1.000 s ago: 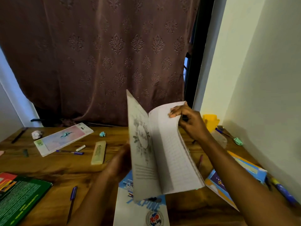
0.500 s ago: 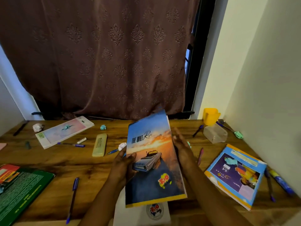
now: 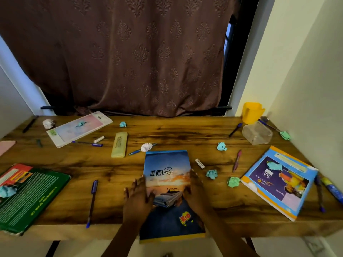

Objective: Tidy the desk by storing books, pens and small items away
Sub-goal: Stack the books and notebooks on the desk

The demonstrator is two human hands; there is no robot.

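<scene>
Head view: at lower centre the left hand (image 3: 138, 197) and right hand (image 3: 194, 188) are pressed, fingers straight, against the long edges of the sunset-cover notebook (image 3: 167, 169). The notebook is laid on the wooden desk (image 3: 167, 134), overhanging its near edge. A teal paper ball (image 3: 221, 146) and a blue pen (image 3: 92, 201) are seen nearby. A brown curtain (image 3: 130, 52) is hung behind, and a cream wall (image 3: 306, 71) is seen at right.

The left hand (image 3: 138, 193), right hand (image 3: 194, 188) and both forearms (image 3: 118, 236) seem bare.
</scene>
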